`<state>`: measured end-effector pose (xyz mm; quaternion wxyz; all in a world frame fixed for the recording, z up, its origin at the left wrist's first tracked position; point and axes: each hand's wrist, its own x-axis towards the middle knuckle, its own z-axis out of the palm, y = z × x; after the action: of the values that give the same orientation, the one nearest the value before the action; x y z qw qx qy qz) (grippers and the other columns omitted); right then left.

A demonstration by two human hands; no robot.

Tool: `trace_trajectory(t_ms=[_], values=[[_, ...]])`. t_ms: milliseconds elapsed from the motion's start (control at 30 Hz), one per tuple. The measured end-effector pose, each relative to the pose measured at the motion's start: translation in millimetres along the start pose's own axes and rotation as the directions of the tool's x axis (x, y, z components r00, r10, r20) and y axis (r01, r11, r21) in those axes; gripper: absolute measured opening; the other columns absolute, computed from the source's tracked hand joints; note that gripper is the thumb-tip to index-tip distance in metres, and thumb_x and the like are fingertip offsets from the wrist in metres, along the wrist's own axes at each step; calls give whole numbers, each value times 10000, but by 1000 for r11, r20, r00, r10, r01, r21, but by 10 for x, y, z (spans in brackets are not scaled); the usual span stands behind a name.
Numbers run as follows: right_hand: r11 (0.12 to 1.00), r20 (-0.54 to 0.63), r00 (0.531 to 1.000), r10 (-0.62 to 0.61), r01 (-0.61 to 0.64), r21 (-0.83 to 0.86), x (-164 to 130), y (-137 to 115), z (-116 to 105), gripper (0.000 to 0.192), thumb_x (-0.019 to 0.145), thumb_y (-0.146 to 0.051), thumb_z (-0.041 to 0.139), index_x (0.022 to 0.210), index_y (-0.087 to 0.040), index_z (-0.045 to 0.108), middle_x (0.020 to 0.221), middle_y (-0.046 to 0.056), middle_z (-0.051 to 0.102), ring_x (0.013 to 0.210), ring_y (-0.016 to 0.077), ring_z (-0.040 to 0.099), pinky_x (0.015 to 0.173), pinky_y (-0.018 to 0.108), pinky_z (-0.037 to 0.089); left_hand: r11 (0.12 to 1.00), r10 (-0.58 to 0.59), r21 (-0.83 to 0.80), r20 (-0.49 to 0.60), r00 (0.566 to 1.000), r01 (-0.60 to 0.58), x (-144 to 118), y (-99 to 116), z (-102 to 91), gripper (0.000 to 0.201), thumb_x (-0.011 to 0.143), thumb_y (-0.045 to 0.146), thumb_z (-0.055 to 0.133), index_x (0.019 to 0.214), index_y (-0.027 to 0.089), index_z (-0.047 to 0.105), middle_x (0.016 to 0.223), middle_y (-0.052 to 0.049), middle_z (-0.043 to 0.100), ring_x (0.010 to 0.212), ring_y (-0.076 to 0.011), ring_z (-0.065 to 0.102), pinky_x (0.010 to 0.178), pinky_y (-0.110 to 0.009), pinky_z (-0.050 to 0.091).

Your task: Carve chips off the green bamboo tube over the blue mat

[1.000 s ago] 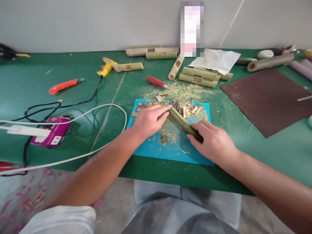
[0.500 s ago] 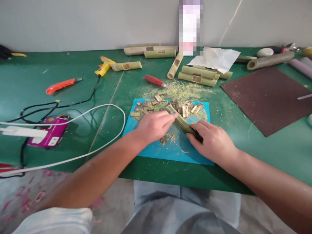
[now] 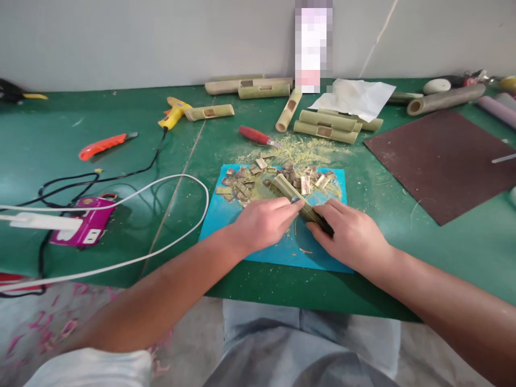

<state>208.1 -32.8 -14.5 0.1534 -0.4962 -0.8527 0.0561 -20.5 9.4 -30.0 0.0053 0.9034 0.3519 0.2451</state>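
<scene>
A bamboo tube lies slanted on the blue cutting mat, its far end among cut bamboo chips and shavings. The right hand closes round its near end, pinning it down. The left hand rests just beside the middle, fingers curled close together and touching the tube; something small may be pinched there, but I cannot tell. Working it well likely calls for a firm right grip, so the tube cannot roll on the counter.
</scene>
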Motion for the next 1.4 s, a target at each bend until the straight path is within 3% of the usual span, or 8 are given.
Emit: trace_trajectory(t_ms=[167,300,633,800,933,1100,1267,1400], values=[[1000,-12,1000,2,-2,5,-9,0,9,239,929,-332,499,846,-165,649,792,49,631,628,132,539,548,263,333,988,-110,95,-82,990,118,12,-59,-41,325,1017,261,454,1146,115,715,751,-57,688,645,-125,615,565,-226,439],[1000,-11,1000,-5,5,-8,-17,-3,18,244,931,-344,499,858,-166,650,785,44,627,626,132,537,546,265,326,995,-57,81,-13,998,58,-6,-25,-50,327,1021,270,450,1191,142,699,739,-37,680,630,-112,604,563,-216,430],[999,-34,999,9,-10,-41,-21,-21,33,246,926,-338,511,863,-151,658,782,42,636,607,135,544,522,277,309,947,-87,297,-137,987,125,61,-227,-35,281,1007,236,477,1078,150,734,775,-58,699,653,-136,633,573,-242,430],[998,-34,999,5,-7,-55,-16,-28,26,236,917,-336,531,860,-149,663,780,42,641,612,142,559,521,278,307,973,-91,204,-92,992,108,62,-86,-50,310,1022,256,438,1060,139,723,788,-59,686,680,-134,635,602,-242,453],[998,-5,1000,14,-14,-62,-10,-30,18,244,917,-345,526,849,-150,656,781,50,640,626,146,563,525,275,300,1000,3,21,22,1000,-4,35,36,-25,320,1030,271,434,1190,153,685,809,-45,690,714,-124,648,609,-222,468],[997,14,999,48,-47,-61,-8,-33,11,260,923,-362,507,853,-154,646,782,49,639,622,146,556,531,276,294,991,-85,97,-76,993,92,28,-30,-11,315,1026,270,444,1140,138,707,808,-57,699,679,-122,637,579,-225,455],[998,26,999,33,-31,-56,-15,-36,18,260,918,-367,511,825,-151,621,761,45,622,616,142,545,532,277,283,999,30,29,45,999,-31,-10,92,-22,332,1035,271,422,1236,162,663,760,-27,665,668,-111,628,572,-217,451],[997,38,998,58,-57,-47,-20,-47,13,267,928,-373,488,852,-158,625,791,45,639,616,141,545,528,283,271,984,-131,114,-48,990,136,-9,87,-39,333,1035,277,421,1165,153,702,750,-39,663,656,-117,611,563,-220,438]])
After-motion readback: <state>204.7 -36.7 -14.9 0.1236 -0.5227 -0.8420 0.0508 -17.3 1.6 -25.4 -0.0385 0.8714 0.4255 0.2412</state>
